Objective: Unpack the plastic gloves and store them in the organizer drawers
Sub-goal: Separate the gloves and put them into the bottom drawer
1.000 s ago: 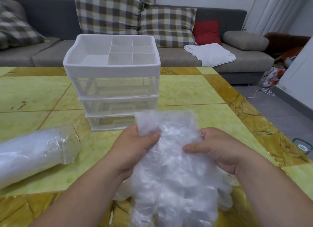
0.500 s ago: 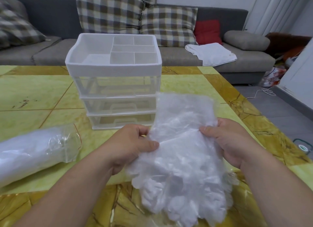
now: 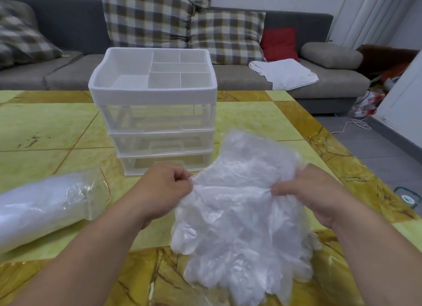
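A thick stack of clear plastic gloves [image 3: 242,219] hangs in front of me, cuffs up and fingers down toward the table. My left hand [image 3: 163,189] pinches the stack's left edge between thumb and curled fingers. My right hand [image 3: 315,196] grips the right edge. Behind the gloves stands a white organizer [image 3: 157,113] with clear drawers, all pushed in, and a divided open tray on top. The lowest drawer [image 3: 164,165] is partly hidden by my left hand and the gloves.
A clear plastic-wrapped white roll [image 3: 45,205] lies on the yellow-green marbled table [image 3: 45,132] at the left. A grey sofa [image 3: 68,72] with checked cushions and a white cloth [image 3: 283,73] runs behind the table. The table's right edge drops to a grey floor.
The glove stack has been pulled wider and flatter between my hands. Both hands moved apart and shifted to its side edges.
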### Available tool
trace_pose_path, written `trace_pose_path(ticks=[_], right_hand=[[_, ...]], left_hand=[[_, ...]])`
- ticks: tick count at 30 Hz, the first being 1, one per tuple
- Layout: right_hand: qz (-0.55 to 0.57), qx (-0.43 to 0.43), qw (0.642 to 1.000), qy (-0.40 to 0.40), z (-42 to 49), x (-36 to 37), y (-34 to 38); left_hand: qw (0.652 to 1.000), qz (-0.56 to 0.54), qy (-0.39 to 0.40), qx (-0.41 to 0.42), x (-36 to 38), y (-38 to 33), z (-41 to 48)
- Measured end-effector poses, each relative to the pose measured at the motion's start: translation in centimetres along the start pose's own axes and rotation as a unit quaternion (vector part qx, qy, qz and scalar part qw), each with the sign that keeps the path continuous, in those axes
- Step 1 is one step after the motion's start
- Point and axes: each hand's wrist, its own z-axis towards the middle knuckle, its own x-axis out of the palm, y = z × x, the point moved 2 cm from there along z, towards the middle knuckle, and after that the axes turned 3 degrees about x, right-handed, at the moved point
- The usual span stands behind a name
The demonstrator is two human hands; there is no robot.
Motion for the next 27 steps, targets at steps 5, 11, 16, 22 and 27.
trace_pose_path(ticks=[5, 11, 16, 22, 27], right_hand=[[0.076, 0.014, 0.995, 0.057, -0.7, 0.0, 0.5], [0.172, -0.007, 0.985, -0.025, -0.6, 0.4, 1.4], [0.348, -0.066, 0.935, -0.023, -1.0, -0.8, 3.4], [0.415, -0.032, 0.909, 0.023, -0.7, -0.6, 3.4], [0.407, -0.005, 0.913, 0.036, -0.3, -0.3, 3.0]], left_hand=[[0.999, 0.018, -0.021, 0.035, 0.2, -0.1, 0.0], [0.99, 0.048, -0.121, 0.058, 0.2, -0.8, -0.2], [0.922, 0.006, -0.305, 0.237, 0.9, -5.8, -4.2], [0.984, -0.134, -0.052, 0.104, 5.3, -6.1, -5.6], [0.952, -0.298, 0.072, 0.008, 6.3, -5.7, -5.4]])
